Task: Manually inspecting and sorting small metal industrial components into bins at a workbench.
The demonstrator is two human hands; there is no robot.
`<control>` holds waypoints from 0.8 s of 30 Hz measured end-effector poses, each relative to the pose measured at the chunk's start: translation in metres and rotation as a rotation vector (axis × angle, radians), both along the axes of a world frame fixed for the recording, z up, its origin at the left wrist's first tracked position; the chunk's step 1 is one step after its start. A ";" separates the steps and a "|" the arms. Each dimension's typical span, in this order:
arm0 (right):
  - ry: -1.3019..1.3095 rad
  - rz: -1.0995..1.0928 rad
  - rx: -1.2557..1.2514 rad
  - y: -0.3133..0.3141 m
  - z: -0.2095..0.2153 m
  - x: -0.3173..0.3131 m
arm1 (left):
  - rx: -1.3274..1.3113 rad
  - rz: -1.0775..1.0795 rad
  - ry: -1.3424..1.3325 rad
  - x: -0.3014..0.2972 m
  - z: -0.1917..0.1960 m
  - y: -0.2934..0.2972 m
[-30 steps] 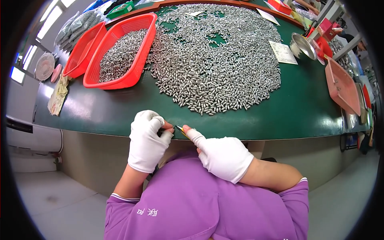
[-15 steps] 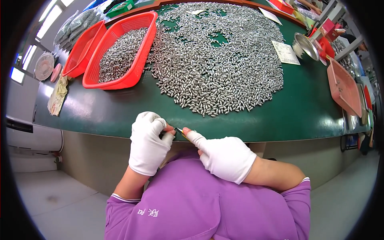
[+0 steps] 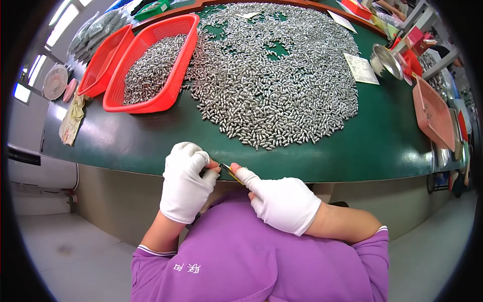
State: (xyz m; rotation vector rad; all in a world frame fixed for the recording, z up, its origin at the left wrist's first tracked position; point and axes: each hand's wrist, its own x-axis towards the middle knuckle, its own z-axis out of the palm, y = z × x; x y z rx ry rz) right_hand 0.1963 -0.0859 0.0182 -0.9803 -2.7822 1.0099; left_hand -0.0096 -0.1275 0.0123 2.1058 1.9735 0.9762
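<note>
Both hands meet over the table's near edge, in white gloves that leave some fingertips bare. My right hand [image 3: 287, 204] is closed round a slim yellow-and-black utility knife [image 3: 232, 174], its tip pointing toward the left fingertips. With thumb and forefinger pinched, my left hand [image 3: 185, 180] is at the knife's tip; whatever small piece it holds is mostly hidden by the fingers. Beyond the hands, a broad layer of small silvery metal parts [image 3: 282, 100] spreads over the green tabletop [image 3: 392, 146].
A red plastic basket [image 3: 173, 95] with more metal parts stands at the left, beside another red basket [image 3: 95, 75]. A crumpled cloth [image 3: 73, 121] lies near the left edge. To the right are a paper slip [image 3: 361, 69], a metal bowl [image 3: 386, 61] and a pink tray [image 3: 427, 108].
The right hand has shifted slightly down with the knife, and a little more of its yellow body shows. The left hand keeps its pinch in nearly the same place.
</note>
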 end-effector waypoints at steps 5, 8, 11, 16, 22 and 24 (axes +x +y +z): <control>0.017 0.005 0.038 0.001 -0.002 0.000 | 0.006 -0.007 -0.004 -0.001 -0.001 0.000; -0.004 0.026 0.003 0.005 0.004 0.000 | 0.003 -0.009 0.002 -0.001 0.000 0.001; 0.064 0.049 0.023 0.010 0.000 0.001 | -0.021 -0.016 0.000 -0.002 -0.001 0.000; 0.023 0.080 0.048 0.012 0.008 -0.001 | -0.077 -0.010 -0.007 -0.002 0.000 0.000; -0.001 0.102 0.052 0.013 0.006 -0.003 | -0.086 -0.011 0.003 -0.003 0.000 0.000; 0.004 0.100 0.057 0.015 0.006 0.003 | -0.092 -0.014 -0.003 -0.001 0.006 0.002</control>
